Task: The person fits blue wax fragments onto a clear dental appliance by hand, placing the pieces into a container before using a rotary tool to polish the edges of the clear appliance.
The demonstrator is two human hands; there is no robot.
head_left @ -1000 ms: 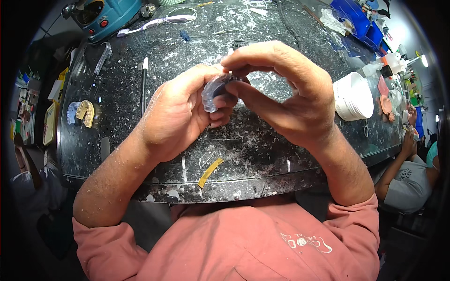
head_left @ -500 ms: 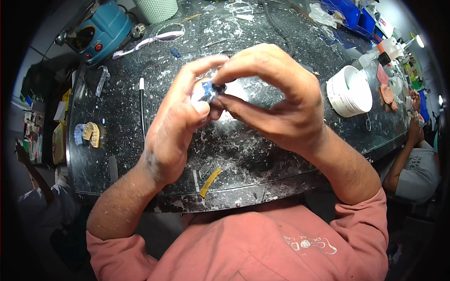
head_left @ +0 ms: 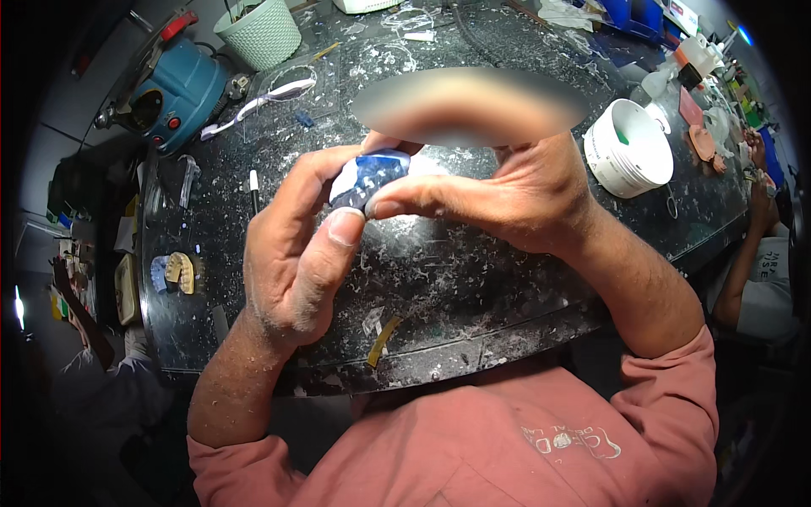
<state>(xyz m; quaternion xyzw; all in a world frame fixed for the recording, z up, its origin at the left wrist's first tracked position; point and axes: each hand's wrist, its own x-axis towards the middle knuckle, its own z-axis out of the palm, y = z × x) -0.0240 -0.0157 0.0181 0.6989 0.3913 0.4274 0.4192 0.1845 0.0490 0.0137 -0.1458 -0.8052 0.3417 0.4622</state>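
Our left hand curls around the left side of a blue lump, our right hand arches in, and both pinch it; right of this grip a white tub holds something green, and beyond, leftward, stands a pale basket

Right fingers (the upper ones) under an oval blur.

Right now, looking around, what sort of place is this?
It looks like a workshop, maybe one where people make things for teeth. There's a tooth model, a white-flecked bench and a blue machine.
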